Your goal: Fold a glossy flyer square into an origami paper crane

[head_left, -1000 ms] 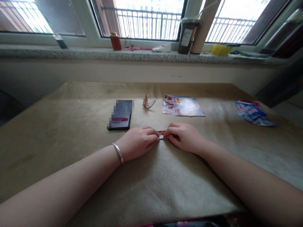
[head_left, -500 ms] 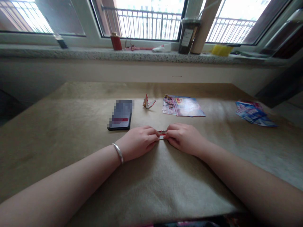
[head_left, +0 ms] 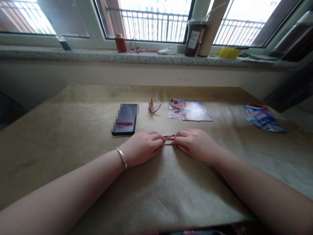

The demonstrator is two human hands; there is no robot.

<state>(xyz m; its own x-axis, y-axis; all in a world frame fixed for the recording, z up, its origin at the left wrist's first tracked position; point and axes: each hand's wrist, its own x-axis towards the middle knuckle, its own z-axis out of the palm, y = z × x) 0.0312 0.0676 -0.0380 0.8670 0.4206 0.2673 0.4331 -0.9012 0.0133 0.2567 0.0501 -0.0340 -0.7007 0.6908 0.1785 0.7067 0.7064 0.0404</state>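
Note:
A narrow folded paper strip (head_left: 169, 140), white with red print, lies flat on the table between my two hands. My left hand (head_left: 146, 143) pinches its left end, the fingers closed together and pressed down. On the other end rest the closed fingers of my right hand (head_left: 193, 143). Only the middle of the strip shows; both ends are hidden under the fingers. Just beyond my hands stands a small folded paper piece (head_left: 153, 107) with upright points, white, red and yellow.
A phone (head_left: 124, 119) lies beyond my left hand on the brown table (head_left: 61, 137). Printed paper sheets (head_left: 193, 110) are stacked behind my right hand, and more blue leaflets (head_left: 262, 118) lie far right. The windowsill (head_left: 146, 58) behind holds a dark cup (head_left: 194, 39).
My right hand has slid a little to the right along the strip, so more of its middle shows. The left hand stays in place.

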